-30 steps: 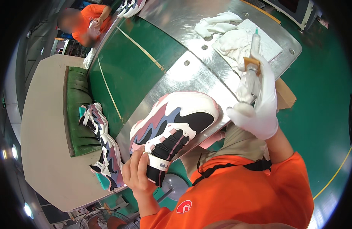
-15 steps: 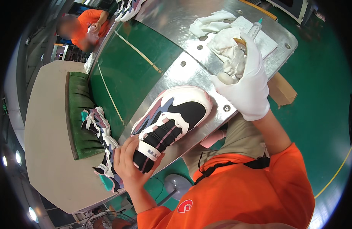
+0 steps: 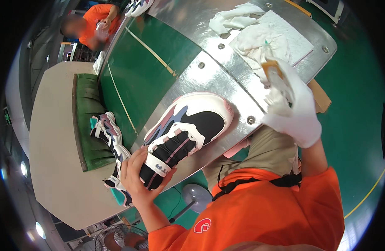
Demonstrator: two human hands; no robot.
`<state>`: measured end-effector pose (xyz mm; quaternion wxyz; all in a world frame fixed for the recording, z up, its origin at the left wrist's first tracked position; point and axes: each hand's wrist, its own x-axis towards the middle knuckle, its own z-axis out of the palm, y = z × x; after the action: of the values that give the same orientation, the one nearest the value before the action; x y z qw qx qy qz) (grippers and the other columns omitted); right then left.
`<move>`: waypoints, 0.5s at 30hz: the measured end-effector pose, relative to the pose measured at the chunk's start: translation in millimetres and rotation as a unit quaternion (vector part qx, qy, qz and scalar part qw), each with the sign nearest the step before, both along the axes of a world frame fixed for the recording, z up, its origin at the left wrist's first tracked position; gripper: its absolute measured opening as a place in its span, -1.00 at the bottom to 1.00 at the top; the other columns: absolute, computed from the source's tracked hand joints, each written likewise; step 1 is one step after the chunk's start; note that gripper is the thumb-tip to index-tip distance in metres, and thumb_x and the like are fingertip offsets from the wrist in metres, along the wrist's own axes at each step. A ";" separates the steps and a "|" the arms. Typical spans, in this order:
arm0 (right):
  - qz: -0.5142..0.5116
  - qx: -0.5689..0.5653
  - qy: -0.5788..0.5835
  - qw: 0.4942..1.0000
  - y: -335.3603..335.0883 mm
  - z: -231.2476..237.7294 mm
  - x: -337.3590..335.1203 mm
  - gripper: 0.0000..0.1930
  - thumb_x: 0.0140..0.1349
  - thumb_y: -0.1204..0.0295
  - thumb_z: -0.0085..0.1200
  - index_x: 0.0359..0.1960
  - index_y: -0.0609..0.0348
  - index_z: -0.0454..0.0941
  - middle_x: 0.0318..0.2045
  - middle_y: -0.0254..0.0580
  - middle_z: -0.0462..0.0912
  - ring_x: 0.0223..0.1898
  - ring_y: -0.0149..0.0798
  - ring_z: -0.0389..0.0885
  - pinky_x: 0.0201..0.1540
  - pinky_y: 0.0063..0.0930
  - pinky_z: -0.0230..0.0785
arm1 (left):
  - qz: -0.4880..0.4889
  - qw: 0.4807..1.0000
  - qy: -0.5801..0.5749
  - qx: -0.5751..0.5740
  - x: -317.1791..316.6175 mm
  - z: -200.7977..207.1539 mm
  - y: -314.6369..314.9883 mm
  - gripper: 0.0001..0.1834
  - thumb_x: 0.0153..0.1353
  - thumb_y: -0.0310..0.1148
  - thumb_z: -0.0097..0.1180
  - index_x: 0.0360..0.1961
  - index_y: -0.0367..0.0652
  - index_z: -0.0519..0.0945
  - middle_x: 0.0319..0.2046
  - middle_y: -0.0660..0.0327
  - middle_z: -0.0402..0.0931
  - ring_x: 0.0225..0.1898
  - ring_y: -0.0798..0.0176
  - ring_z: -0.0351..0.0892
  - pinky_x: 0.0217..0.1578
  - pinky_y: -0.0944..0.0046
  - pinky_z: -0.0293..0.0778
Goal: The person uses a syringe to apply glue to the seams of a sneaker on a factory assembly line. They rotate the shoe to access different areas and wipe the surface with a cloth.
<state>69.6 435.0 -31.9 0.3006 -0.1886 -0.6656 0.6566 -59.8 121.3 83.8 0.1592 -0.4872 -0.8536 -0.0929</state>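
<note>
- The shoe (image 3: pixel 185 131), white, black, mauve and blue, sits near the front edge of the metal table (image 3: pixel 226 79), its toe toward the far right and its heel toward the near left.
- The bare left hand (image 3: pixel 139 178) grips the shoe's heel end, thumb and fingers on either side of the collar.
- The gloved right hand (image 3: pixel 299 106), right of the shoe and apart from it, has its fingers curled around a syringe (image 3: pixel 271 69) with an amber flange; its green tip points to the far side. Blur hides the exact finger placing.
- Beyond the syringe lie a crumpled white cloth (image 3: pixel 253 39) and a white pad (image 3: pixel 300 38).
- To the left, two similar shoes (image 3: pixel 110 130) rest beside a green cushion (image 3: pixel 87 125).
- At the far left, a co-worker (image 3: pixel 99 19) in orange handles something pale.
</note>
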 end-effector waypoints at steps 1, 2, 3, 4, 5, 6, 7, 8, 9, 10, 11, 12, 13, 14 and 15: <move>0.018 -0.021 0.013 1.000 1.4 -0.6 8.4 -0.23 -0.21 0.46 0.37 0.15 0.35 0.35 -0.25 -0.14 0.59 -0.33 -0.31 0.54 -0.21 -0.53 0.42 | 0.002 1.000 0.003 -0.005 0.4 1.0 1.1 -0.24 -0.40 -0.32 0.56 -0.04 -0.23 0.53 -0.14 -0.01 0.62 -0.16 -0.01 0.57 -0.11 0.12 0.47; 0.035 -0.042 0.027 0.998 1.9 -0.2 17.8 -0.29 -0.18 0.46 0.33 0.11 0.38 0.38 -0.27 -0.17 0.58 -0.37 -0.35 0.51 -0.24 -0.57 0.40 | 0.004 1.000 -0.001 -0.004 -0.2 0.6 2.6 -0.23 -0.40 -0.32 0.56 -0.04 -0.23 0.53 -0.13 -0.01 0.62 -0.16 -0.01 0.58 -0.11 0.12 0.47; 0.069 -0.078 0.044 0.994 5.3 3.1 23.4 -0.39 -0.14 0.48 0.27 0.04 0.40 0.41 -0.28 -0.17 0.57 -0.40 -0.37 0.49 -0.26 -0.59 0.38 | 0.006 1.000 -0.005 -0.004 -0.9 0.0 3.8 -0.23 -0.40 -0.32 0.57 -0.04 -0.23 0.53 -0.13 -0.01 0.62 -0.16 -0.01 0.58 -0.10 0.11 0.47; 0.102 -0.115 0.061 0.986 9.0 6.9 30.0 -0.48 -0.10 0.50 0.20 -0.03 0.43 0.44 -0.30 -0.18 0.56 -0.43 -0.39 0.47 -0.28 -0.61 0.36 | 0.007 1.000 -0.007 -0.004 0.6 0.7 6.8 -0.23 -0.40 -0.32 0.57 -0.03 -0.22 0.53 -0.13 -0.02 0.62 -0.15 -0.01 0.58 -0.10 0.11 0.47; 0.150 -0.164 0.079 0.972 13.1 14.0 34.5 -0.60 -0.06 0.52 0.12 -0.11 0.44 0.46 -0.32 -0.16 0.54 -0.45 -0.39 0.46 -0.29 -0.62 0.35 | 0.016 1.000 -0.013 -0.002 0.7 -0.9 6.5 -0.23 -0.40 -0.34 0.57 -0.03 -0.21 0.53 -0.12 -0.03 0.62 -0.14 -0.02 0.58 -0.09 0.11 0.47; 0.197 -0.214 0.097 0.952 16.9 20.1 37.7 -0.70 -0.01 0.55 0.03 -0.20 0.45 0.48 -0.33 -0.15 0.53 -0.46 -0.40 0.44 -0.30 -0.62 0.34 | 0.020 1.000 -0.016 0.001 1.0 -2.6 5.5 -0.24 -0.39 -0.34 0.57 -0.03 -0.21 0.53 -0.12 -0.04 0.62 -0.14 -0.02 0.59 -0.08 0.11 0.47; 0.222 -0.236 0.104 0.940 17.9 20.4 37.8 -0.71 0.02 0.52 0.01 -0.21 0.46 0.48 -0.35 -0.13 0.53 -0.48 -0.40 0.42 -0.33 -0.63 0.32 | 0.022 1.000 -0.017 0.003 0.6 -2.7 5.3 -0.24 -0.39 -0.34 0.57 -0.03 -0.21 0.53 -0.12 -0.04 0.62 -0.13 -0.02 0.59 -0.08 0.11 0.47; 0.247 -0.258 0.110 0.928 19.2 20.7 38.2 -0.71 0.05 0.48 -0.02 -0.22 0.46 0.47 -0.37 -0.11 0.52 -0.50 -0.41 0.41 -0.35 -0.64 0.29 | 0.023 1.000 -0.019 0.006 0.5 -3.4 5.0 -0.24 -0.39 -0.35 0.57 -0.04 -0.21 0.53 -0.12 -0.05 0.62 -0.13 -0.02 0.59 -0.07 0.11 0.47; 0.254 -0.254 0.104 0.927 18.3 17.3 37.2 -0.62 0.05 0.38 0.01 -0.16 0.45 0.44 -0.38 -0.08 0.53 -0.53 -0.42 0.38 -0.38 -0.65 0.26 | 0.025 1.000 -0.018 0.006 0.5 -4.6 4.5 -0.25 -0.39 -0.35 0.56 -0.04 -0.21 0.53 -0.12 -0.06 0.62 -0.12 -0.02 0.59 -0.07 0.12 0.47; 0.262 -0.251 0.099 0.927 16.6 13.2 35.7 -0.53 0.05 0.29 0.04 -0.09 0.45 0.41 -0.39 -0.05 0.53 -0.55 -0.44 0.36 -0.42 -0.66 0.22 | 0.019 1.000 -0.005 0.002 -0.1 -4.6 5.0 -0.25 -0.38 -0.31 0.57 -0.05 -0.20 0.53 -0.12 -0.03 0.62 -0.16 0.00 0.60 -0.12 0.14 0.47; 0.269 -0.247 0.095 0.926 14.3 8.7 34.1 -0.44 0.06 0.19 0.07 -0.02 0.44 0.38 -0.41 -0.03 0.54 -0.57 -0.45 0.34 -0.45 -0.67 0.19 | 0.012 1.000 0.008 -0.003 -1.3 -4.5 6.1 -0.25 -0.37 -0.27 0.58 -0.06 -0.19 0.52 -0.12 0.00 0.63 -0.20 0.02 0.60 -0.17 0.16 0.48; 0.277 -0.244 0.090 0.925 11.8 4.4 32.5 -0.34 0.06 0.10 0.10 0.04 0.44 0.34 -0.42 0.00 0.54 -0.60 -0.46 0.31 -0.49 -0.68 0.16 | 0.006 1.000 0.020 -0.007 -1.9 -4.3 6.5 -0.25 -0.37 -0.23 0.59 -0.06 -0.19 0.52 -0.12 0.03 0.64 -0.24 0.04 0.61 -0.22 0.18 0.48; 0.284 -0.240 0.086 0.924 10.2 0.9 30.4 -0.25 0.06 0.00 0.13 0.11 0.43 0.31 -0.43 0.03 0.55 -0.62 -0.47 0.29 -0.52 -0.69 0.12 | 0.009 1.000 0.021 -0.009 -1.9 -3.9 7.3 -0.25 -0.37 -0.23 0.59 -0.07 -0.19 0.52 -0.12 0.03 0.64 -0.24 0.04 0.61 -0.22 0.18 0.48; 0.290 -0.244 0.104 0.919 9.1 0.4 27.6 -0.19 0.06 -0.06 0.14 0.14 0.43 0.30 -0.44 0.04 0.55 -0.63 -0.48 0.28 -0.54 -0.69 0.10 | 0.012 1.000 0.022 -0.010 -1.4 -3.6 8.4 -0.25 -0.36 -0.23 0.59 -0.07 -0.19 0.52 -0.12 0.03 0.64 -0.25 0.04 0.61 -0.23 0.19 0.48; 0.297 -0.249 0.121 0.914 6.8 -1.4 25.2 -0.14 0.05 -0.12 0.16 0.17 0.43 0.28 -0.45 0.06 0.55 -0.65 -0.48 0.26 -0.56 -0.69 0.08 | 0.015 1.000 0.022 -0.012 -1.1 -3.5 8.7 -0.25 -0.36 -0.22 0.59 -0.07 -0.19 0.52 -0.13 0.03 0.64 -0.25 0.05 0.61 -0.23 0.19 0.48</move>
<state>94.8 441.8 -33.4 0.1133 0.0302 -0.4642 0.8780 -60.9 130.0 80.2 0.1735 -0.4781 -0.8582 -0.0692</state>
